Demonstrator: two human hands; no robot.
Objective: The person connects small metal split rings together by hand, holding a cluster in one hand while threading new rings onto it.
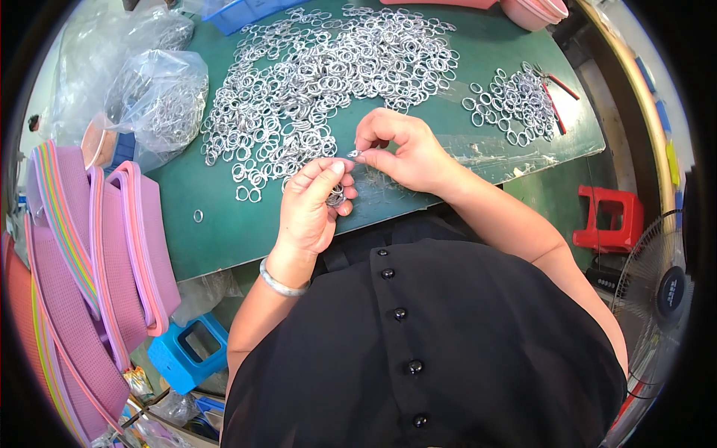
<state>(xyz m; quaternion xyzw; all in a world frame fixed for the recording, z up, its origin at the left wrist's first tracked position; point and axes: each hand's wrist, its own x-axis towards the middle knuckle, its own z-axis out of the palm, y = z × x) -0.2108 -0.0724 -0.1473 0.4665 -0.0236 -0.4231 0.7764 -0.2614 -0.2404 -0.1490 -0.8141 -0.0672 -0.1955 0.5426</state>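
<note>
My left hand (312, 205) is closed around several silver metal rings (336, 196) just above the table's near edge. Its thumb presses against the bent forefinger. To the right, my right hand (403, 149) pinches a small silver metal piece (355, 153) between thumb and forefinger, close to the left thumb tip. Whether that piece is part of a ring is too small to tell. Beyond both hands spreads a large heap of silver rings (321, 75) on the green table (224, 231). A single loose ring (198, 216) lies left of my left hand.
A smaller ring pile (523, 104) and red-handled pliers (556, 108) lie at the right. Plastic bags of metal parts (168, 101) stand far left. Pink baskets (134, 246) and a blue stool (190, 355) are left. A red stool (609, 219) and a fan (661, 291) stand right.
</note>
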